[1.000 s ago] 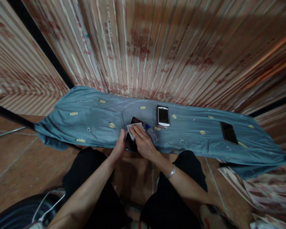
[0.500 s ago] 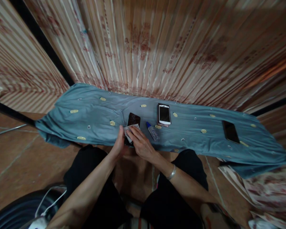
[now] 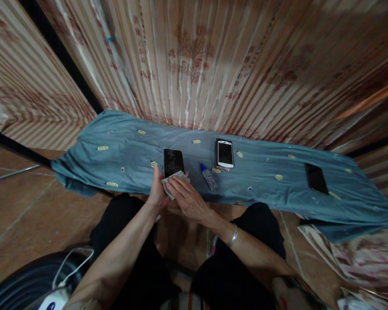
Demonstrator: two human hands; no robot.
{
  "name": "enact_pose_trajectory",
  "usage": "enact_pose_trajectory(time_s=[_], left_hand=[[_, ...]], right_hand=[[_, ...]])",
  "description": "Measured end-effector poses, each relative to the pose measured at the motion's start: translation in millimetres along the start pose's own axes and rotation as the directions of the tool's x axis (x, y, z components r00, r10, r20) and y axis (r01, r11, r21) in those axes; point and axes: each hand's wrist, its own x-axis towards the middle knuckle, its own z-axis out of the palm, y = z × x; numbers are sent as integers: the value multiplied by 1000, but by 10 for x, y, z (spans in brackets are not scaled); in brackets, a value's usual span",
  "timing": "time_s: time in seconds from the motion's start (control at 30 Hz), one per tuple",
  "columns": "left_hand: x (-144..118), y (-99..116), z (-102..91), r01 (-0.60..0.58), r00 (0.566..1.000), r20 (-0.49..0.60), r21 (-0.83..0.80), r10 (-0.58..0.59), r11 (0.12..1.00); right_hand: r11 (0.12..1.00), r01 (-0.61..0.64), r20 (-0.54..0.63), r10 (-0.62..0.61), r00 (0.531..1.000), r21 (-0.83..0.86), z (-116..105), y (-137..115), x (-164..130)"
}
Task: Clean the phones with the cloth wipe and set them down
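Black glass is facing up on the black smartphone (image 3: 173,161), its far half showing pale streaks or reflections (can't tell which). It's sitting at the front edge of the teal cloth (image 3: 261,185), left of centre, near end toward the person; whether it's touching the fabric isn't showing. Prob. we're dealing w/ smth light, rigid & slick, the screen being the fragile bit; the long side edges are looking like the safest hold, esp. if any damp is making the glass slippery.

Left hand (image 3: 158,191) is gripping the near-left side, thumb lying along the edge, most fingers hiding underneath. Right hand (image 3: 189,200) is pressing a folded white wipe (image 3: 177,175) (tissue or fabric, unclear) onto the near end, fingers lying together, thumb not showing clearly.

Just to the right, a clear blue-capped bottle (image 3: 208,177) is lying on its side. Farther back, a white-fronted smartphone (image 3: 225,154) is resting on smth darker; a dark smartphone (image 3: 316,178) is lying well apart, far right. Behind, a striped curtain (image 3: 194,64) is hanging.
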Motion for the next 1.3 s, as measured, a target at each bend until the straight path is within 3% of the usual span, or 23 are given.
enact_pose_trajectory(time_s=[0.33, 0.6, 0.83, 0.93, 1.13, 1.3], left_hand=[[72, -50, -70, -67, 998, -19, 30, 68, 997], [6, -142, 39, -5, 999, -31, 63, 7, 998], [72, -128, -26, 37, 996, -88, 82, -30, 996], [60, -148, -4, 18, 995, -103, 108, -6, 994], [15, -230, 75, -47, 998, -37, 134, 52, 990], [50, -302, 31, -70, 997, 36, 130, 66, 989]], right_hand=[[995, -94, 9, 94, 996, 23, -50, 74, 3], [975, -220, -79, 220, 972, 0, -143, 220, 34], [993, -105, -27, 106, 994, 45, -48, 116, -15], [994, -109, -36, 109, 993, 16, -69, 112, -2], [966, -255, -74, 252, 965, -31, -143, 219, 46], [940, -340, -91, 338, 937, -14, -169, 329, 69]])
